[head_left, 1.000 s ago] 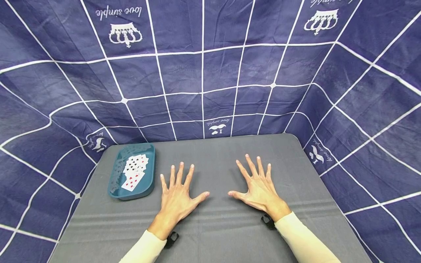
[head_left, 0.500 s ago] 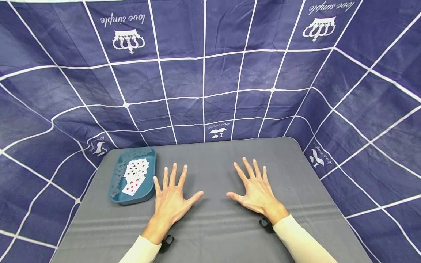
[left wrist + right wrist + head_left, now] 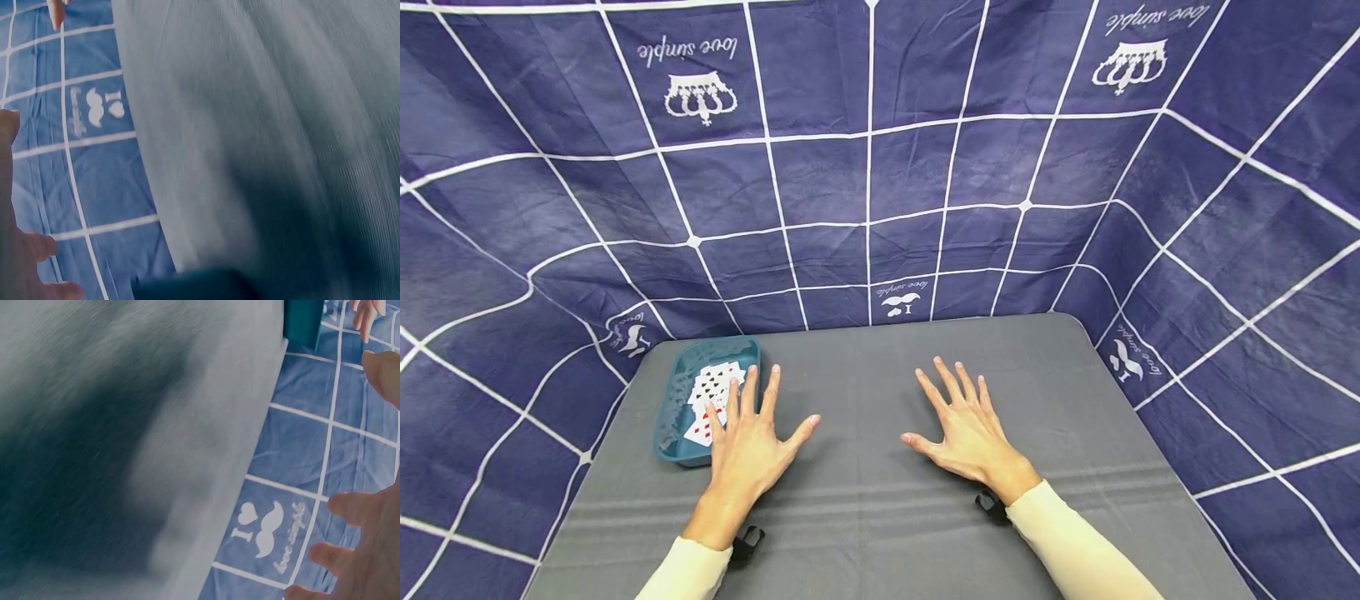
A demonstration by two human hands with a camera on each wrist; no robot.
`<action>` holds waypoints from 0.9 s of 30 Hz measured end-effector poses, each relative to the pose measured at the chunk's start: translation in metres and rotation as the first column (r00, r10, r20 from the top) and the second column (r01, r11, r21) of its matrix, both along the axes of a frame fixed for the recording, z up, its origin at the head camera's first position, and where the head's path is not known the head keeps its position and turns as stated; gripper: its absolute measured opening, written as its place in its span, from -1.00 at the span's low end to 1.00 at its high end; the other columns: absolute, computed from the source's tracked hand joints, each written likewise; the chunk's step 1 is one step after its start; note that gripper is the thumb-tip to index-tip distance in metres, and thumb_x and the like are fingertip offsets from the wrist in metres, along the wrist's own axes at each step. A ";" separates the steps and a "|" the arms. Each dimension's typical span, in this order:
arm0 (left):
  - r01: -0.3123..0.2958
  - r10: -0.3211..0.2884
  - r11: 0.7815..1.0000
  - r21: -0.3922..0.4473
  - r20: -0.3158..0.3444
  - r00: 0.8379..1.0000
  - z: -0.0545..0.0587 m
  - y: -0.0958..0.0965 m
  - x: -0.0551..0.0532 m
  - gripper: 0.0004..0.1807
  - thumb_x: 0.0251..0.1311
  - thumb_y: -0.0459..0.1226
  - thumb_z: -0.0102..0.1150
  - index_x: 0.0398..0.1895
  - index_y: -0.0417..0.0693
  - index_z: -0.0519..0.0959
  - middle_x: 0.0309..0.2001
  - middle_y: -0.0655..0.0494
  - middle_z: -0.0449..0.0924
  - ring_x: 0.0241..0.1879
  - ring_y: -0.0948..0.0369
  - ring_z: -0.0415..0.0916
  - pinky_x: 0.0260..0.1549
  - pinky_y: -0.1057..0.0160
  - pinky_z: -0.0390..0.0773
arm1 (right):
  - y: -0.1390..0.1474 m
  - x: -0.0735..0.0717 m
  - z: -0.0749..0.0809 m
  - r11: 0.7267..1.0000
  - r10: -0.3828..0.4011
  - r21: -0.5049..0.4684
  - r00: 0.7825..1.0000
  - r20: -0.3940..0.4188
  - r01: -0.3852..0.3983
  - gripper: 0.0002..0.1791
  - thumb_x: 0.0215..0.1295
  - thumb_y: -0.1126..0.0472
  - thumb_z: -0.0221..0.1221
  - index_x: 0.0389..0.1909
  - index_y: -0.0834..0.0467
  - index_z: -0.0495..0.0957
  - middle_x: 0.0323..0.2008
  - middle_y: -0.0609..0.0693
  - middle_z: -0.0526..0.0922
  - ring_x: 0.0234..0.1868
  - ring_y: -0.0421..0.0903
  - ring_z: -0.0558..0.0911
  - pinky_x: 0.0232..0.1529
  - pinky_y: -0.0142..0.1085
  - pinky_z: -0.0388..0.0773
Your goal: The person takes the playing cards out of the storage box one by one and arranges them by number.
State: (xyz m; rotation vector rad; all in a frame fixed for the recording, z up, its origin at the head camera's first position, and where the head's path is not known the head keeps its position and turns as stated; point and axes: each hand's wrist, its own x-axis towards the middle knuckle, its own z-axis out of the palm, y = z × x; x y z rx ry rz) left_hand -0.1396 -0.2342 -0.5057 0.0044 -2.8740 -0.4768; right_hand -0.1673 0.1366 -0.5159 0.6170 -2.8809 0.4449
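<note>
A blue-green tray (image 3: 674, 421) stands at the left of the grey table and holds several playing cards (image 3: 715, 382), faces up, with black and red pips. My left hand (image 3: 747, 454) is spread over the tray's right side, its fingertips in front of part of the cards and rim; it holds nothing. Near the table's middle right, my right hand (image 3: 967, 440) has its fingers spread, with nothing in it. In the left wrist view, a dark edge of the tray (image 3: 194, 286) shows at the bottom. The right wrist view catches the tray (image 3: 302, 322) at the top.
Grey cloth covers the table (image 3: 865, 533). Behind it and along both sides hangs a blue curtain (image 3: 820, 175) with white grid lines. Black wrist straps (image 3: 747, 546) sit at both wrists.
My left hand has moved left, from beside the tray to over its right part. The right hand has drifted slightly left. The tray and cards stay in place, and the view has tilted a little.
</note>
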 end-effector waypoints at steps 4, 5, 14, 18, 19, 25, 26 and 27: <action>-0.044 0.044 0.999 0.012 0.001 0.999 0.004 -0.021 0.001 0.23 0.47 0.57 0.18 0.97 0.15 0.09 0.92 -0.29 0.00 0.88 -0.47 -0.10 0.64 -0.81 -0.25 | -0.010 -0.002 0.003 1.000 0.022 0.007 1.000 0.002 -0.022 0.22 0.45 -0.63 0.28 0.94 -0.16 0.12 0.92 0.15 0.13 0.90 0.42 0.15 0.77 0.58 0.07; -0.055 0.055 0.998 0.016 0.002 0.998 0.006 -0.026 0.002 0.23 0.48 0.56 0.18 0.96 0.13 0.09 0.91 -0.30 0.01 0.88 -0.47 -0.11 0.63 -0.81 -0.26 | -0.013 -0.002 0.004 1.000 0.029 0.008 1.000 0.004 -0.029 0.21 0.46 -0.63 0.27 0.94 -0.16 0.12 0.92 0.15 0.13 0.90 0.42 0.14 0.77 0.57 0.07; -0.144 0.140 0.988 0.053 0.066 0.988 0.004 -0.066 0.013 0.24 0.52 0.56 0.10 0.99 0.15 -0.04 0.91 -0.38 -0.09 0.85 -0.54 -0.16 0.61 -0.83 -0.39 | -0.039 -0.004 0.007 0.997 0.072 0.031 0.997 0.029 -0.072 0.19 0.51 -0.63 0.22 0.96 -0.21 0.04 0.95 0.05 0.05 0.92 0.34 0.11 0.82 0.51 0.05; -0.183 0.177 0.981 0.067 0.095 0.980 0.001 -0.083 0.017 0.25 0.55 0.55 0.07 1.00 0.12 -0.11 0.91 -0.42 -0.14 0.84 -0.57 -0.20 0.60 -0.85 -0.38 | -0.054 -0.004 0.009 0.994 0.100 0.033 0.994 0.038 -0.101 0.18 0.52 -0.64 0.21 0.96 -0.22 0.03 0.96 0.03 0.02 0.93 0.31 0.10 0.83 0.49 0.04; -0.193 0.185 0.979 0.072 0.104 0.977 0.001 -0.088 0.018 0.25 0.55 0.55 0.06 1.00 0.11 -0.13 0.91 -0.42 -0.16 0.84 -0.57 -0.21 0.59 -0.85 -0.36 | -0.058 -0.004 0.010 0.994 0.105 0.038 0.994 0.037 -0.107 0.18 0.53 -0.64 0.20 0.96 -0.23 0.03 0.96 0.03 0.02 0.93 0.30 0.11 0.83 0.48 0.05; -0.278 0.253 0.953 0.120 0.190 0.949 -0.004 -0.112 0.025 0.26 0.58 0.52 0.06 1.00 0.11 -0.23 0.93 -0.39 -0.31 0.86 -0.55 -0.25 0.63 -0.79 -0.11 | -0.077 -0.004 0.016 0.988 0.146 0.053 0.989 0.006 -0.146 0.16 0.55 -0.61 0.21 0.96 -0.22 0.04 0.94 0.03 0.05 0.91 0.27 0.17 0.81 0.45 0.16; -0.295 0.265 0.947 0.128 0.207 0.942 -0.005 -0.116 0.026 0.26 0.59 0.50 0.07 1.00 0.10 -0.24 0.93 -0.39 -0.33 0.85 -0.56 -0.22 0.62 -0.77 -0.03 | -0.080 -0.003 0.017 0.987 0.155 0.049 0.988 0.003 -0.155 0.15 0.55 -0.60 0.21 0.96 -0.21 0.05 0.94 0.03 0.07 0.91 0.27 0.18 0.80 0.45 0.17; -0.308 0.274 0.941 0.136 0.223 0.935 -0.006 -0.119 0.027 0.27 0.60 0.49 0.09 1.00 0.09 -0.26 0.93 -0.40 -0.33 0.84 -0.58 -0.17 0.60 -0.77 0.06 | -0.083 -0.002 0.017 0.986 0.162 0.046 0.987 0.002 -0.162 0.15 0.56 -0.60 0.21 0.96 -0.21 0.05 0.94 0.03 0.07 0.91 0.27 0.19 0.80 0.44 0.18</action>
